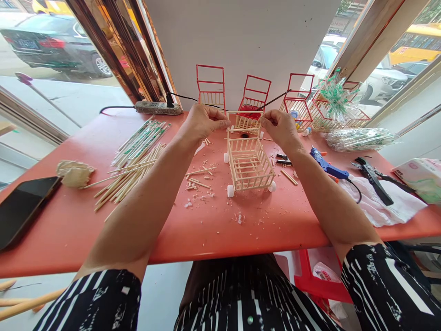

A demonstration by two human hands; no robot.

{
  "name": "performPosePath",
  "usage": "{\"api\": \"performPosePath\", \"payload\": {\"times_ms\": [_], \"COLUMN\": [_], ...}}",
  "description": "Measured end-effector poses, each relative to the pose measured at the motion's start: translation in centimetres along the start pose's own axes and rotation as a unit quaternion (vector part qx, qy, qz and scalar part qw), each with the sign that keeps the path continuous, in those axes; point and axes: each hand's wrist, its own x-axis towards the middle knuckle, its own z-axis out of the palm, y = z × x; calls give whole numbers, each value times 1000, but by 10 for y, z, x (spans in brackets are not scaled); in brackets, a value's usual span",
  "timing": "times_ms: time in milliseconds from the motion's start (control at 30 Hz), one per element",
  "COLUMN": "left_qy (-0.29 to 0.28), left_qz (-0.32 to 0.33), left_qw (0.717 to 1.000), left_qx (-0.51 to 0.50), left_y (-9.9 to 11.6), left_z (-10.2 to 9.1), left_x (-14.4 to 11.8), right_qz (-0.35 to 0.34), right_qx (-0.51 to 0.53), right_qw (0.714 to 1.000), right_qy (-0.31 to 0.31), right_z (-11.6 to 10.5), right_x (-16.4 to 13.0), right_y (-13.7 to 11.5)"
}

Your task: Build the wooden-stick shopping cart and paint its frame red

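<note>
cart: small wooden stick cart stands on its 4 white wheels at the middle of the red counter, square to the person, so both hands reach its far rim.
left hand: fingers pinched shut on the left end of a thin stick above that rim.
right hand: pinched on the other end, holding it level.
stock: loose sticks lie left of the cart; blue glue gun lies right.

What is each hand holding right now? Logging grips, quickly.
Left hand: closed, pinching the left end of a thin stick above the cart.
Right hand: closed, pinching its right end.
</note>
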Motion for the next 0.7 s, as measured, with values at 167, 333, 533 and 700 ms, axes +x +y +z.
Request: {"api": "performPosePath", "payload": {"times_ms": [167, 333, 533, 700], "left_qy": [1, 5, 10, 10], "left_qz": [-1, -11, -19, -12], "left_qw": [1000, 1000, 1000, 1000], "left_qx": [-5, -18, -20, -13], "left_y": [1, 4, 6, 4], "left_z": [0, 0, 1, 0], "left_x": [-1, -2, -3, -3], "right_qz": [3, -2, -6, 1], "right_qx": [-4, -2, -1, 4], "right_qw": [1000, 1000, 1000, 1000], "right_qy": [-1, 4, -2, -2], "right_z": [0, 1, 0, -1], "right_x": [0, 2, 3, 1], "right_y": [0, 4, 7, 2]}}
